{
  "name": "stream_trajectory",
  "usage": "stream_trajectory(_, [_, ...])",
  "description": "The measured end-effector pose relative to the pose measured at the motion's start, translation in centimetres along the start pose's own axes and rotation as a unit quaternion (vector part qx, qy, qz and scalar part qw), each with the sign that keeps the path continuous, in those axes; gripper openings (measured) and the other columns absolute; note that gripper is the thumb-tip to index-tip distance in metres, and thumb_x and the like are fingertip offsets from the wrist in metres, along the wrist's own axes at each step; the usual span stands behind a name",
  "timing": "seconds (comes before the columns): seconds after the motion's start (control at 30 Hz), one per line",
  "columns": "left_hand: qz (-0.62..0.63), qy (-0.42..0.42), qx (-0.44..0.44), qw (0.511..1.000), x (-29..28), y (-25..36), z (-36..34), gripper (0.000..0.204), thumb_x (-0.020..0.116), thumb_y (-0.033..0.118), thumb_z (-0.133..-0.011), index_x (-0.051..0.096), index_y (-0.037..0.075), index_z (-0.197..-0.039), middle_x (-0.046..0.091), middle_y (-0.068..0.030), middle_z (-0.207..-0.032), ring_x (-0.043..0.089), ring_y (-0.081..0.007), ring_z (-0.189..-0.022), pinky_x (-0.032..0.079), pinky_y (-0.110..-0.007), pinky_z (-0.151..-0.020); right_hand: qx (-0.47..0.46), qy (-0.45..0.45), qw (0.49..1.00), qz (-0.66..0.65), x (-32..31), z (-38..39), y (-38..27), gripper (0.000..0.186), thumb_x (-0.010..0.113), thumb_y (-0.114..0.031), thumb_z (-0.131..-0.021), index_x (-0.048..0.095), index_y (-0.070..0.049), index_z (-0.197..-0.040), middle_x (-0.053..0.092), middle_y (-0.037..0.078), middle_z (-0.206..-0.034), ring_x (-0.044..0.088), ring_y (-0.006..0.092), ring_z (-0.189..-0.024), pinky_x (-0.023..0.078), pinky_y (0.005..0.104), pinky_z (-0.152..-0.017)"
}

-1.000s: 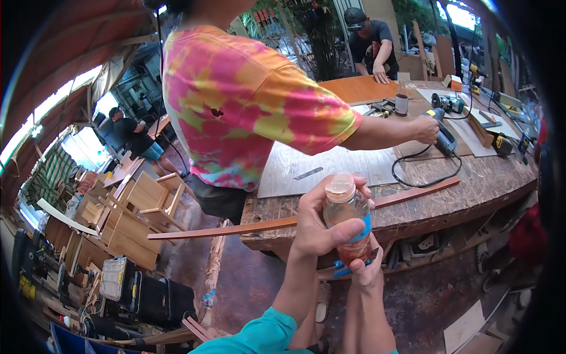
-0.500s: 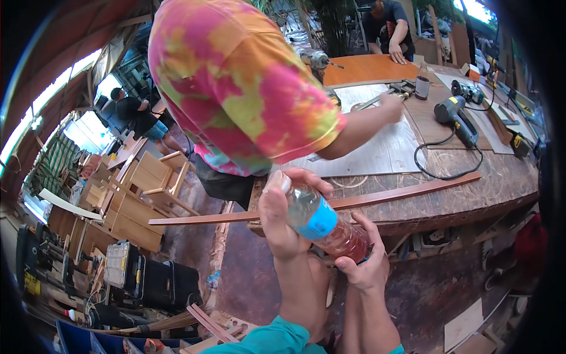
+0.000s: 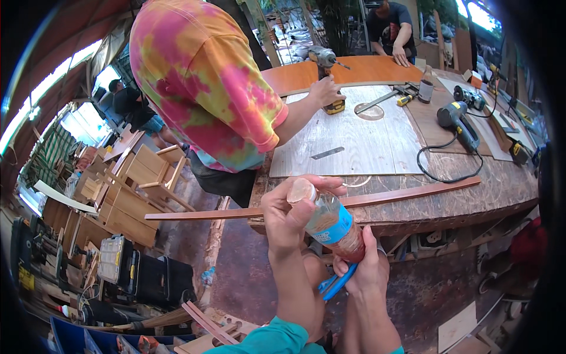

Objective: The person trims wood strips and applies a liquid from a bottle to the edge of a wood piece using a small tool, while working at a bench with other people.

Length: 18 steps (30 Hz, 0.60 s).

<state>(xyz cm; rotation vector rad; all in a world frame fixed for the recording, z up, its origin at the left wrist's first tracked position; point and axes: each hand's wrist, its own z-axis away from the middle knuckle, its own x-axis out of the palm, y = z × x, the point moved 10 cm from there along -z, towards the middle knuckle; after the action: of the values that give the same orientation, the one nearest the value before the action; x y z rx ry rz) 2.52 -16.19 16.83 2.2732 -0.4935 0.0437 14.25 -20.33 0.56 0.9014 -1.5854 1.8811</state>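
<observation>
A clear plastic bottle (image 3: 327,222) with a blue label tilts in front of me, reddish-brown contents in its lower part. My left hand (image 3: 286,215) is closed around its upper end, by the whitish top. Around the lower end curls my right hand (image 3: 368,268), which also has a blue-handled tool (image 3: 339,283) in it; the tool's kind cannot be made out. Just beyond the bottle, a long reddish-brown wood strip (image 3: 413,192) lies along the workbench's (image 3: 495,189) near edge and juts out past its left end.
A person in a tie-dye shirt (image 3: 200,88) stands at the left, one hand on a cordless drill (image 3: 323,59). Pale boards (image 3: 359,141), a metal strip (image 3: 328,153), a clamp (image 3: 404,94) and a corded heat gun (image 3: 457,121) lie on the bench. Another person (image 3: 392,32) leans over an orange-brown panel (image 3: 354,68).
The bottle has shifted slightly right, and the blue-handled tool now shows in my right hand. The person in tie-dye has moved left, reaching from the clamp area to the drill.
</observation>
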Motion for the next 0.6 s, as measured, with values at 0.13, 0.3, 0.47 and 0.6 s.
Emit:
stream_trajectory(0.13, [0.090,0.064,0.001,0.994,-1.2,-0.7,0.4,0.063,0.057,0.049,-0.093,0.047,-0.007,-0.121,0.063,-0.0291,-0.111,0.068,-0.0365,-0.096,0.058,-0.044,-0.077,0.006,0.028,1.000,0.010,0.1,-0.3,0.6,0.057,0.036,-0.058,-0.097,0.059,-0.006,-0.097,0.056,0.007,-0.064,0.044,0.0120,-0.042,0.035,0.0258,-0.039])
stream_trajectory(0.3, [0.140,0.072,0.009,0.987,-0.7,-2.4,0.0,0.063,0.060,0.048,-0.091,0.046,-0.006,-0.122,0.063,-0.0286,-0.110,0.067,-0.0369,-0.096,0.057,-0.047,-0.079,-0.048,0.077,0.995,0.034,-1.0,-0.4,-0.7,0.058,0.037,-0.060,-0.096,0.060,-0.006,-0.095,0.055,0.006,-0.062,0.043,0.0118,-0.041,0.035,0.0258,-0.038])
stream_trajectory(0.47, [0.102,0.061,0.024,0.993,-0.7,-1.1,0.2,0.055,0.064,0.044,-0.089,0.054,-0.007,-0.109,0.065,-0.0277,-0.102,0.067,-0.0383,-0.094,0.056,-0.047,-0.079,0.057,0.017,0.997,-0.050,-0.2,-0.7,0.7,0.054,0.040,-0.056,-0.096,0.060,-0.006,-0.096,0.059,0.007,-0.066,0.043,0.0118,-0.037,0.035,0.0252,-0.034])
stream_trajectory(0.6, [0.189,-0.023,0.091,0.978,0.0,-0.2,0.7,0.049,0.069,0.037,-0.085,0.056,-0.007,-0.104,0.066,-0.0247,-0.089,0.066,-0.0358,-0.088,0.053,-0.048,-0.079,0.067,0.004,0.997,-0.046,0.0,-0.2,1.2,0.052,0.040,-0.054,-0.096,0.060,-0.006,-0.096,0.061,0.007,-0.066,0.042,0.0110,-0.036,0.035,0.0244,-0.032])
